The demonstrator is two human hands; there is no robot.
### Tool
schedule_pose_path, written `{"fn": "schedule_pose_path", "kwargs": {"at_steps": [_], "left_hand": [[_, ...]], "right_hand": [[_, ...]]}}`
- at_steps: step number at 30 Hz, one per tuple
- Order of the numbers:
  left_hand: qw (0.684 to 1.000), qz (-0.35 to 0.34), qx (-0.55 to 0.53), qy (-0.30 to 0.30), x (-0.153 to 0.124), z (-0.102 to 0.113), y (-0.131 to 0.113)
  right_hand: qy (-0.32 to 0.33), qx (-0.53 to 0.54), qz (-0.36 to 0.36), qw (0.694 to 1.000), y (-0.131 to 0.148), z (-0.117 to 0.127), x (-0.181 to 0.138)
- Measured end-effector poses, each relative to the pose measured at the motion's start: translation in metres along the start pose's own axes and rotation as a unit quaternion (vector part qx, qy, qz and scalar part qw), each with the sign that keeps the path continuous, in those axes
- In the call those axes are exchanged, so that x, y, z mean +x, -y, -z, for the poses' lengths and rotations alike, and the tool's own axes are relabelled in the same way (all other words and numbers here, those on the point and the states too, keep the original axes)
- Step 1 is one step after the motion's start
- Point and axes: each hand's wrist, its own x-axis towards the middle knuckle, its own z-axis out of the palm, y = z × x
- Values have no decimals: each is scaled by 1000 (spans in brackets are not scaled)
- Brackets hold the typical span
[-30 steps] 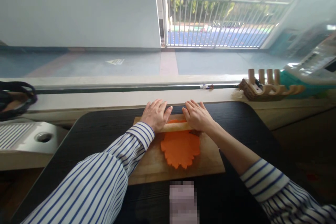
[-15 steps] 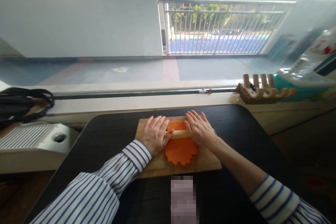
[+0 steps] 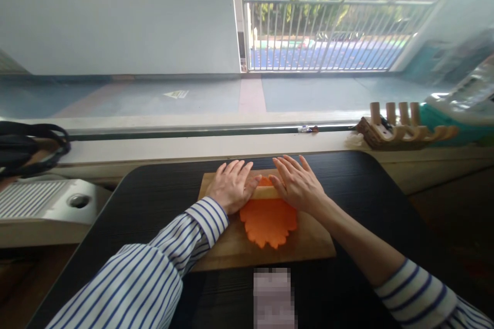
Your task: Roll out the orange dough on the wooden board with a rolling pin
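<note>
A flat sheet of orange dough [image 3: 269, 221] with a ragged edge lies on a wooden board [image 3: 304, 241] on the black table [image 3: 154, 200]. A pale wooden rolling pin [image 3: 265, 193] rests across the far part of the dough. My left hand [image 3: 231, 185] lies flat on the pin's left end, fingers stretched out. My right hand [image 3: 299, 184] lies flat on its right end, fingers spread. Both arms wear blue-and-white striped sleeves.
A window sill runs behind the table, with a wooden rack [image 3: 401, 128] and a teal-and-white object [image 3: 459, 108] at the right. A white ribbed appliance [image 3: 42, 200] and black straps [image 3: 27, 146] sit at the left. A blurred patch [image 3: 272, 295] lies near the table's front.
The pin rolled toward me onto the middle of the dough, then back away to its far part. My hands stayed flat on it throughout.
</note>
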Motion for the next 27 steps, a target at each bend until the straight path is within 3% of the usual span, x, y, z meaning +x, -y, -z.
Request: {"fn": "schedule_pose_path", "kwargs": {"at_steps": [16,27], "left_hand": [[998,36,-40,41,26,-1,9],[999,39,-34,15,38,-1,12]], "right_hand": [[6,17,-18,1000,-6,2,22],[18,5,-37,999,-10,-1,32]]}}
